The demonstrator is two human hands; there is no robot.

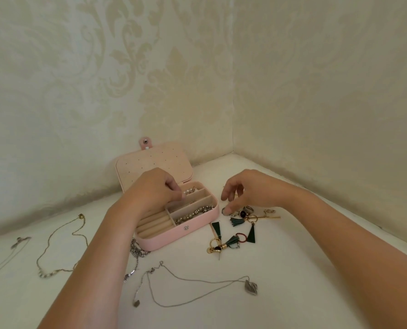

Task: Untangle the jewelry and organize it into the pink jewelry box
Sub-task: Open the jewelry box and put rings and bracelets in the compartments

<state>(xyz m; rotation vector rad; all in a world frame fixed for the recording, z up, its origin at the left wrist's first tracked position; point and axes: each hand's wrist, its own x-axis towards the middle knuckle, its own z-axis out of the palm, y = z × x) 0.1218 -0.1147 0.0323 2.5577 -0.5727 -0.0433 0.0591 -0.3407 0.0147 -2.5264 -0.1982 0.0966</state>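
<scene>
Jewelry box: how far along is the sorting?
Partly done. A beaded bracelet and small pieces lie in the pink jewelry box. The left hand is at its back compartment; the right hand reaches over the earring pile. Several necklaces lie loose on the table.

Pink jewelry box (174, 236) lies open w/ beaded bracelet (195, 213) inside; earrings (232, 241) heaped just right, necklaces (251, 286) loose in front.

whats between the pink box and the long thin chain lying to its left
In the head view, the left forearm crosses that stretch; a bunched silver chain lies by the pink box's near left corner.
</scene>
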